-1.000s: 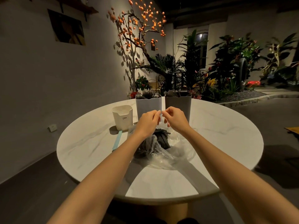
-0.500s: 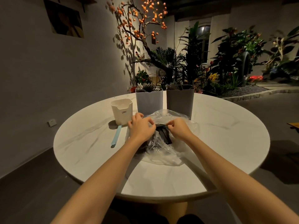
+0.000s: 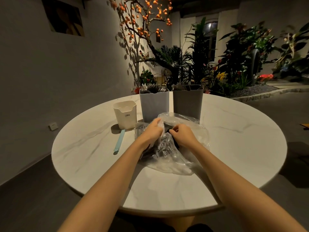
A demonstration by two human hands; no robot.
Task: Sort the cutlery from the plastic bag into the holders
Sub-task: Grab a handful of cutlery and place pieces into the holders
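A clear plastic bag with dark cutlery inside lies in the middle of the round white table. My left hand grips the bag's left edge at its mouth. My right hand pinches the plastic on the right side of the mouth, next to a dark item inside. Behind the bag stand three holders: a small cream one, a light blue-grey one full of forks and spoons, and a dark grey one with cutlery handles showing.
A light blue utensil lies on the table left of the bag, in front of the cream holder. Plants and a tree with orange fruit stand beyond the table. A grey wall runs along the left.
Both hands came down from in front of the holders to the bag and drew its mouth apart. The bag's upper flap now stands open toward the holders.
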